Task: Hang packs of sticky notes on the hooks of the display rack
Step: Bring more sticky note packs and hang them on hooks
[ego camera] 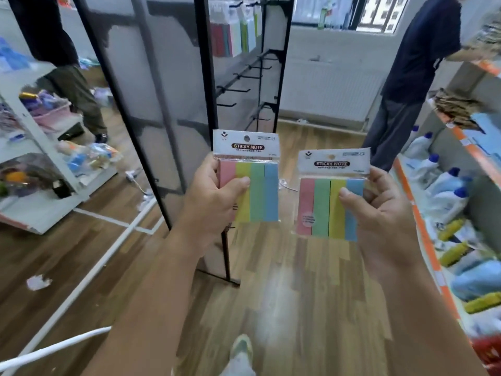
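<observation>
Our left hand (214,204) grips one pack of sticky notes (257,196) upright just in front of the display rack (206,77), thumb pressed on its coloured strips and the other fingers hidden behind. Our right hand (379,213) pinches a second pack (322,207) the same way, just right of the rack and apart from the first. Both packs sit lower than the rack's bare black hooks (233,90), and near the rack's top we see more packs (233,36) already hanging. Right of the rack, a person in a dark top (423,50) stands on the wooden floor (298,294) beside a shelf (423,226) of white bottles (444,183).
</observation>
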Motion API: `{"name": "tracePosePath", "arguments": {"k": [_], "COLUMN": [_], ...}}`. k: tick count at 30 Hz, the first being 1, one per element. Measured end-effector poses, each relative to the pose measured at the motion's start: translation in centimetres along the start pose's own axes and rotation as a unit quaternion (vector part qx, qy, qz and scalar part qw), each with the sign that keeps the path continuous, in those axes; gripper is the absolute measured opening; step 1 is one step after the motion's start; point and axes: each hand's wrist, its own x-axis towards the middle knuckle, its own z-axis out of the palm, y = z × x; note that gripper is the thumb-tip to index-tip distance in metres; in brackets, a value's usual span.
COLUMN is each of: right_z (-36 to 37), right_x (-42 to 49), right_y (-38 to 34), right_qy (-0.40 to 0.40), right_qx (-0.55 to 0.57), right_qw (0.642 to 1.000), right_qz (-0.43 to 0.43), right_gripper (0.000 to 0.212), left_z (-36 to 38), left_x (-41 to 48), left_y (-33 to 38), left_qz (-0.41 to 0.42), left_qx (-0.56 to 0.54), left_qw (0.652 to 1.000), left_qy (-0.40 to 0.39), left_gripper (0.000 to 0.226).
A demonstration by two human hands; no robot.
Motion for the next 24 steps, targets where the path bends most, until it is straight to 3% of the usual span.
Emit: {"name": "tracePosePath", "arguments": {"k": [9, 18, 20, 24], "right_z": [1.2, -0.6, -0.7, -1.0], "right_x": [22.9, 42.1, 46.5, 56.7], "right_y": [3.8, 7.0, 7.9, 9.6], "right_qy": [0.024, 0.044, 0.035, 0.000], "right_qx": [-0.030, -0.017, -0.001, 0.010], "right_qw": [0.999, 0.998, 0.998, 0.998], "right_qz": [-0.023, -0.041, -0.047, -0.069], "right_gripper": [0.029, 0.031, 0.037, 0.054], "left_z": [5.1, 10.4, 11.4, 13.6], "left_x": [25.0, 43.1, 46.1, 53.1], "left_y": [-3.0, -4.7, -5.2, -6.4], "left_qz": [0.055, 0.105, 0.131, 0.169], "left_qx": [-0.001, 0.064, 0.092, 0.127], "left_qw": [0.998, 0.992, 0.986, 0.971], "left_qy": [-0.012, 0.029, 0.055, 0.114], "left_gripper": [0.032, 0.032, 0.041, 0.085]}}
